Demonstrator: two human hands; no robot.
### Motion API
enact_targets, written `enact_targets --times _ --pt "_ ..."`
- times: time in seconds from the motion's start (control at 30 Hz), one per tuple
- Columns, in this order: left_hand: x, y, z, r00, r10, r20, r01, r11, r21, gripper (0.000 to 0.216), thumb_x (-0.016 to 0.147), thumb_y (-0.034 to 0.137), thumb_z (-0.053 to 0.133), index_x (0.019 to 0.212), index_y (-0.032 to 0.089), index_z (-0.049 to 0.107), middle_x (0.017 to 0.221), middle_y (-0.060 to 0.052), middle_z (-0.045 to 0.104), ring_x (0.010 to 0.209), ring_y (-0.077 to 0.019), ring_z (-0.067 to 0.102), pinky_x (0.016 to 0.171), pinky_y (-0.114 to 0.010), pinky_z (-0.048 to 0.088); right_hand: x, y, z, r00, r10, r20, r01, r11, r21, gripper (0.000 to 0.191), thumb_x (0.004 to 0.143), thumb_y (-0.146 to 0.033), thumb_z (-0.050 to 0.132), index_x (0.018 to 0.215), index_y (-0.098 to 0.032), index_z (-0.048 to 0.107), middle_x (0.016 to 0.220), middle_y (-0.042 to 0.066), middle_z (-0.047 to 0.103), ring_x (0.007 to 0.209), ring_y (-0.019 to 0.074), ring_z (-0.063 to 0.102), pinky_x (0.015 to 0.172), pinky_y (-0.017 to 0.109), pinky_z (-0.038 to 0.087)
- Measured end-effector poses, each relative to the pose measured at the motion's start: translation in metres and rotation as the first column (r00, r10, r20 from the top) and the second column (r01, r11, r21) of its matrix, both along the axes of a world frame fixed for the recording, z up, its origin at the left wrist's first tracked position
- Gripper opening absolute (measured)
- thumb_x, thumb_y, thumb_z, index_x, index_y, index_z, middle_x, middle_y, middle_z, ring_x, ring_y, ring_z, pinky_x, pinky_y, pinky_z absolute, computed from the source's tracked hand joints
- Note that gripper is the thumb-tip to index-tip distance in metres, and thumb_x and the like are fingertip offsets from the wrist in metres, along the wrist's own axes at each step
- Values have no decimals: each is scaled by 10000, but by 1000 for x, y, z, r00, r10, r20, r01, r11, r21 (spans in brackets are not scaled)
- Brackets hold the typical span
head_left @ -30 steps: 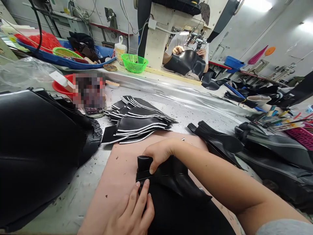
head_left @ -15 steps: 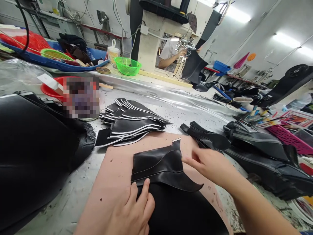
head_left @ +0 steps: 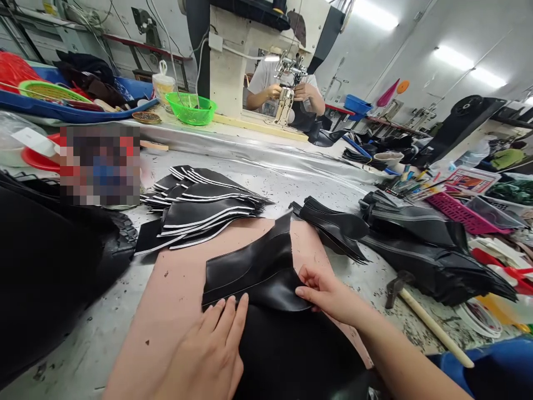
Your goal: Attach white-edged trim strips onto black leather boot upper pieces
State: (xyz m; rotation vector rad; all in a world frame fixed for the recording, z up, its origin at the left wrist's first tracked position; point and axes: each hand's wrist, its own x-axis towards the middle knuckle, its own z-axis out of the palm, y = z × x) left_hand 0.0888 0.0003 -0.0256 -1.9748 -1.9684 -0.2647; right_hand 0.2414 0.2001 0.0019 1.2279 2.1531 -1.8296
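Note:
A black leather boot piece (head_left: 254, 266) lies flat on a pinkish work mat (head_left: 175, 300) in front of me. My left hand (head_left: 208, 350) rests flat on the piece's near left edge, fingers stretched out together. My right hand (head_left: 328, 291) pinches the curved right edge of the same piece between thumb and fingers. More black leather (head_left: 291, 355) covers the mat below both hands.
A fanned stack of black cut pieces (head_left: 204, 205) lies behind the mat. Sewn black uppers (head_left: 420, 244) pile at the right, a hammer (head_left: 420, 314) beside them. A large black heap (head_left: 50, 266) fills the left. Across the table a person (head_left: 278, 89) works at a sewing machine (head_left: 287, 83).
My right hand left the piece's top, swung out right, then came back to grip its right edge. The piece now lies unfolded flat. The view has shifted right.

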Motion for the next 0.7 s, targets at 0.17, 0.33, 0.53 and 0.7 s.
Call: enact_targets --times 0.17,0.33,0.53,0.7 --pt "9 11 0 997 65 -44 -66 997 -38 385 851 232 409 1157 109 609 1115 -82 671 900 -219 589 758 -335 444 6 1 -10 998 55 -34 -53 998 41 273 677 -356 614 665 -228 373 587 -64 366 545 115 395 481 245 405" --pt "12 14 -1 994 110 23 -109 992 -58 661 690 665 584 1157 199 619 1116 -40 675 848 -252 559 669 -349 477 4 8 -11 998 45 -53 -42 998 55 265 695 -349 610 668 -226 377 597 -60 379 552 116 401 478 244 404" --pt "13 19 0 994 102 -25 -104 991 -81 727 593 671 665 1149 205 626 1134 -51 664 789 -258 531 615 -366 492 1 20 -10 993 114 -37 -97 945 312 191 721 -246 590 651 -210 416 579 -62 410 550 107 384 500 231 309" --pt "14 23 2 992 25 -127 -34 997 -68 863 441 610 789 1165 174 615 1109 -105 672 738 -284 536 564 -398 497 1 20 -15 995 102 15 -102 944 315 210 721 -230 603 640 -210 410 562 -70 414 534 104 388 485 225 293"
